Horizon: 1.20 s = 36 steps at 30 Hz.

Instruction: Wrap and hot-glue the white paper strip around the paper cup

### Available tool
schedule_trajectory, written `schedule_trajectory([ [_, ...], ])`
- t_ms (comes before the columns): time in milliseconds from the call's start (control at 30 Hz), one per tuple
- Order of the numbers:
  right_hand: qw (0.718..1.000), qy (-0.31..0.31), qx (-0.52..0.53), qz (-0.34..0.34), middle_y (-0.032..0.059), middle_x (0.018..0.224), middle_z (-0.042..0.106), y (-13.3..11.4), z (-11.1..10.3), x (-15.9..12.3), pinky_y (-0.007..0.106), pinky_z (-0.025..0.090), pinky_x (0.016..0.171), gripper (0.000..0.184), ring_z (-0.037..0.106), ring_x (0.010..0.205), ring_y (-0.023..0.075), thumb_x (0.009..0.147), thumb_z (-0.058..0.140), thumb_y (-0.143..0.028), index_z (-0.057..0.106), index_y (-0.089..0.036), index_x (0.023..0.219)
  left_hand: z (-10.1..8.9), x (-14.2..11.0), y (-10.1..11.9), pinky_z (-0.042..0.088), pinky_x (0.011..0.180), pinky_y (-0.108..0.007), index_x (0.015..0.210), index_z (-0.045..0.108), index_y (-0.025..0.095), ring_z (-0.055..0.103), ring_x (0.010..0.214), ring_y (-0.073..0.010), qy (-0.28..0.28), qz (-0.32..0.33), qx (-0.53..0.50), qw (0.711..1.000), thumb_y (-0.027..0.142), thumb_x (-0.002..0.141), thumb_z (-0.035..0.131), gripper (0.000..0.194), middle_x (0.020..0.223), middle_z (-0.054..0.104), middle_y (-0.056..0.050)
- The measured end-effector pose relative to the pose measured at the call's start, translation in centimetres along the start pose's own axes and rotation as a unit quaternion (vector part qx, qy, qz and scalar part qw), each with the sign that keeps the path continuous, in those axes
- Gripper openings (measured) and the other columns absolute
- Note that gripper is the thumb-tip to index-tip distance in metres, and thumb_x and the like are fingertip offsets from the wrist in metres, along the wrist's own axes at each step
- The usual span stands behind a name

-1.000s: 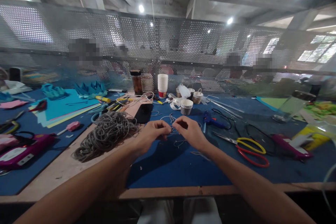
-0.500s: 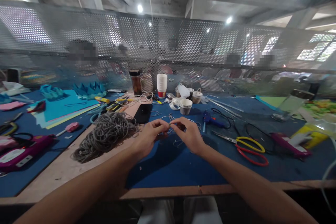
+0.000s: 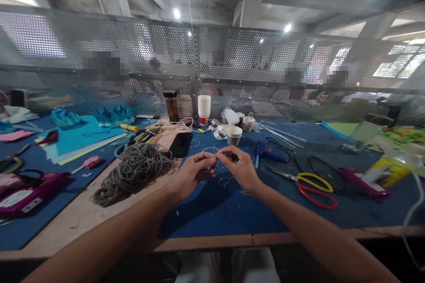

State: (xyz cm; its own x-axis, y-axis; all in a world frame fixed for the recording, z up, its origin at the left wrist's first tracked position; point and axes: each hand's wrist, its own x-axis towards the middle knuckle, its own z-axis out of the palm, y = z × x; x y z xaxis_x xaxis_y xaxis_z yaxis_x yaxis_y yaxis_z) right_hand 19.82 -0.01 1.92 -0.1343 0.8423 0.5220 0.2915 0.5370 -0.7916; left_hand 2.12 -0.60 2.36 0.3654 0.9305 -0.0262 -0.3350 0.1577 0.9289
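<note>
My left hand [image 3: 195, 172] and my right hand [image 3: 239, 166] meet tip to tip over the blue mat [image 3: 212, 221]. Each pinches thumb against forefinger on a thin grey cord, mostly hidden by the fingers. Loose loops of the thin cord [image 3: 226, 181] hang or lie just under and behind the fingertips. To the left of my left hand sits a tangled heap of thick grey cord [image 3: 136, 170]. A black phone [image 3: 181, 144] lies behind that hand. Right of my right hand are scissors [image 3: 314, 181] with yellow and red handles, and a blue glue gun [image 3: 270, 152].
A small paper cup [image 3: 234, 136], stacked white cups [image 3: 204, 108] and a dark jar [image 3: 172, 108] stand at the back. Coloured paper sheets [image 3: 86, 132] lie left. Magenta power strips [image 3: 36, 192] flank the work area. A perforated metal screen [image 3: 219, 59] rises behind.
Both hands stay pinched at nearly the same spot, with the fingertips slightly shifted and a little farther apart. The view has tilted and turned very slightly.
</note>
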Motion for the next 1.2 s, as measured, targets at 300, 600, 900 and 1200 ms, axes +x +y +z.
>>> schedule_trajectory([
  [300, 0.997, -0.014, 0.073, 0.027, 0.0003, 0.079, 0.069, -0.3, -0.4, 0.5, 0.026, 0.047, 0.067, 0.018, 0.061, 0.070, 0.0147, 0.087, 0.065, -0.038, 0.070, -0.020, 0.091, 0.1, 0.1, 0.6, 0.055, 0.069, -0.024, 0.089, 0.072, 0.010, 0.060, 0.065, -0.0102, -0.054, -0.144, -0.143, 0.978, 0.023, 0.089, 0.064, 0.015, 0.073, 0.062, -0.002],
  [600, 0.992, -0.033, 0.113, 0.046, -0.0011, 0.073, 0.062, 0.3, -0.9, 1.1, 0.024, 0.041, 0.057, 0.023, 0.050, 0.060, 0.0119, 0.086, 0.066, -0.043, 0.072, -0.021, 0.091, 0.9, -0.4, 0.4, 0.053, 0.064, -0.022, 0.090, 0.071, 0.012, 0.057, 0.060, -0.0090, -0.061, -0.150, -0.169, 0.972, 0.025, 0.091, 0.062, 0.015, 0.069, 0.057, 0.000],
  [900, 0.985, -0.052, 0.156, 0.043, -0.0014, 0.073, 0.063, 0.3, -1.1, 1.2, 0.024, 0.044, 0.059, 0.020, 0.052, 0.061, 0.0117, 0.085, 0.067, -0.040, 0.072, -0.022, 0.091, 1.4, -0.4, 0.5, 0.049, 0.057, -0.018, 0.086, 0.069, 0.014, 0.049, 0.056, -0.0073, -0.045, -0.127, -0.135, 0.982, 0.030, 0.090, 0.064, 0.018, 0.066, 0.050, 0.001],
  [1200, 0.973, -0.053, 0.217, 0.061, -0.0009, 0.076, 0.064, 0.5, -1.2, 1.5, 0.024, 0.045, 0.059, 0.019, 0.051, 0.061, 0.0109, 0.084, 0.069, -0.039, 0.074, -0.021, 0.089, 1.0, 0.9, 0.2, 0.048, 0.062, -0.022, 0.077, 0.069, 0.015, 0.051, 0.059, -0.0089, 0.011, -0.015, 0.015, 1.000, 0.032, 0.076, 0.077, 0.019, 0.066, 0.055, 0.001],
])
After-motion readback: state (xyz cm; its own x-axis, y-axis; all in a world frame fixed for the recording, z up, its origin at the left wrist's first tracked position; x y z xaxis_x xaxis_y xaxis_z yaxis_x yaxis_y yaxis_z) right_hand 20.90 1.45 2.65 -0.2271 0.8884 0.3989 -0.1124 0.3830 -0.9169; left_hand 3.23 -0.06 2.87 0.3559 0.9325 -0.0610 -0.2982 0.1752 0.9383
